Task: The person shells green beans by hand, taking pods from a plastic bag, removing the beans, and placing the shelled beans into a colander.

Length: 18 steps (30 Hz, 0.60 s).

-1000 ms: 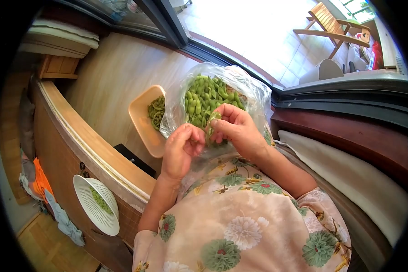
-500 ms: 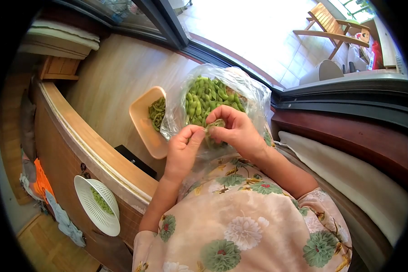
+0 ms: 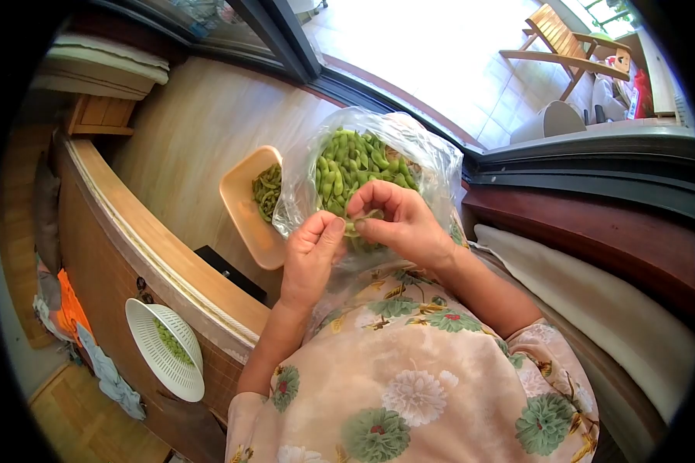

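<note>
A green bean pod (image 3: 354, 225) is pinched between my two hands, above the near edge of a clear plastic bag (image 3: 293, 189) full of green pods (image 3: 347, 166). My right hand (image 3: 394, 216) grips the pod with thumb and fingers. On the other side, my left hand (image 3: 313, 247) is closed, its thumb and index finger pressed together at the pod's left end. Left of the bag stands a peach plastic container (image 3: 239, 202) with darker green pieces (image 3: 266, 191) in it.
A white colander (image 3: 162, 355) holding light green beans (image 3: 171, 341) rests on the brown surface at the lower left. A black object (image 3: 228, 272) lies below the container. Beyond the door frame stands a wooden chair (image 3: 556, 35).
My left hand has come up to the pod and closed on it beside my right hand. The pod has moved slightly down and lies flatter between my fingers.
</note>
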Tool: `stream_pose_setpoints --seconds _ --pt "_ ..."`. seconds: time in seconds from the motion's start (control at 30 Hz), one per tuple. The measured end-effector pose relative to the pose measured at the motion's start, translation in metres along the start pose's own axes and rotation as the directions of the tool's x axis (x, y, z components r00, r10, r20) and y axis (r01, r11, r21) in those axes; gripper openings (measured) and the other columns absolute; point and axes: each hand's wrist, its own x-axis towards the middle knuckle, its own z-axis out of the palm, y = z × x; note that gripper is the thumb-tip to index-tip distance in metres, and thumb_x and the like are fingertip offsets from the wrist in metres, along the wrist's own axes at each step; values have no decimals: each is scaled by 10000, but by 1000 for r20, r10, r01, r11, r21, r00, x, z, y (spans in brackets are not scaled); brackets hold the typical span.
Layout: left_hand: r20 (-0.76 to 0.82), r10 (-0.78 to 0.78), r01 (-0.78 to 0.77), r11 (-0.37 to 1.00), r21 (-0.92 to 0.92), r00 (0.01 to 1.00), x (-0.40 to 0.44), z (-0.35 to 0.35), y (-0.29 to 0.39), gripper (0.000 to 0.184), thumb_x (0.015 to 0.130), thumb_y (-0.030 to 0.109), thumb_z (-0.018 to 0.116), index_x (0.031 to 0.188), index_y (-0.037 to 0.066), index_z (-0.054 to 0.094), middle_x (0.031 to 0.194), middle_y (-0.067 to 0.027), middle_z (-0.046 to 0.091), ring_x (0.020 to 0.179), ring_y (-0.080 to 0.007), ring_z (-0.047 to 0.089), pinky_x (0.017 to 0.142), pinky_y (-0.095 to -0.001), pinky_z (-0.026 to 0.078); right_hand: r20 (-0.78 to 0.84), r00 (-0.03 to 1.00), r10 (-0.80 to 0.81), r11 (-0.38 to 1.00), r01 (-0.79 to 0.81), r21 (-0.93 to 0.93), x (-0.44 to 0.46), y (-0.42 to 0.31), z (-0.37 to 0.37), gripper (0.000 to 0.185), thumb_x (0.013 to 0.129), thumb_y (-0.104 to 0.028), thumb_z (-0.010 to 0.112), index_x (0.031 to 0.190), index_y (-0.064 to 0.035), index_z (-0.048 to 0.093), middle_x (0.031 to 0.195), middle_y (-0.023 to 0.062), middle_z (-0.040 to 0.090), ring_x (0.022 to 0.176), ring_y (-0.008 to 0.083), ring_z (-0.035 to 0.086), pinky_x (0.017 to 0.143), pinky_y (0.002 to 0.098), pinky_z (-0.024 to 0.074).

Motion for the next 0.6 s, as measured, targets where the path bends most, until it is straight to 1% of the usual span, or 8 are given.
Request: stream_pose_setpoints --seconds 0.13,0.17,0.23,0.27,0.43,0.47,0.53,0.6 --pt "19 -54 56 992 -109 998 0 3 4 200 979 204 532 841 62 558 637 60 454 573 -27 382 535 -182 310 22 1000 0 1000 0 -13 0 -1 -1 174 816 4 618 983 -29 578 933 -12 568 785 38 540 679 186 448" --pt "21 -52 54 992 -111 998 0 4 4 201 980 204 529 842 61 556 637 61 452 574 -27 381 535 -182 311 27 1000 -5 1000 5 -13 0 -1 -1 171 817 3 617 980 -29 579 932 -14 568 784 38 537 680 184 443" --pt "24 -48 51 992 -115 999 0 4 3 201 983 205 524 845 61 553 636 62 448 574 -28 381 534 -183 311 10 997 -73 995 73 -71 2 7 -1 166 815 -1 615 975 -30 583 928 -18 566 791 36 523 681 182 431" --pt "13 -49 50 995 -86 999 0 4 2 200 984 205 522 851 60 555 639 61 451 577 -28 383 535 -183 312 3 994 -107 989 107 -100 3 9 0 163 814 -3 614 972 -31 585 926 -20 565 795 34 517 681 180 425" --pt "-29 -47 49 996 68 998 0 5 0 195 984 226 525 894 59 567 664 56 474 590 -27 398 539 -180 319 -71 995 -73 973 55 -224 2 4 1 157 808 -5 614 962 -27 590 916 -25 563 816 28 494 684 179 413" --pt "-24 -60 61 997 48 998 1 5 -1 193 981 231 531 907 57 567 671 54 480 593 -27 403 541 -178 321 -81 994 -67 968 45 -245 2 5 1 156 808 -6 614 961 -26 590 915 -25 563 820 27 491 684 178 412" --pt "-16 -87 87 996 7 996 3 5 -4 193 976 239 541 932 53 569 684 51 492 600 -27 413 545 -175 325 -92 991 -99 965 73 -253 1 4 5 141 807 -10 604 946 -8 581 895 5 572 824 64 517 715 211 434" --pt "32 -114 116 992 -59 993 2 4 -4 201 972 247 548 943 50 565 692 50 498 604 -26 419 548 -176 329 -104 987 -122 967 95 -237 0 5 7 135 807 -12 604 939 1 576 884 20 577 821 81 530 723 225 446"
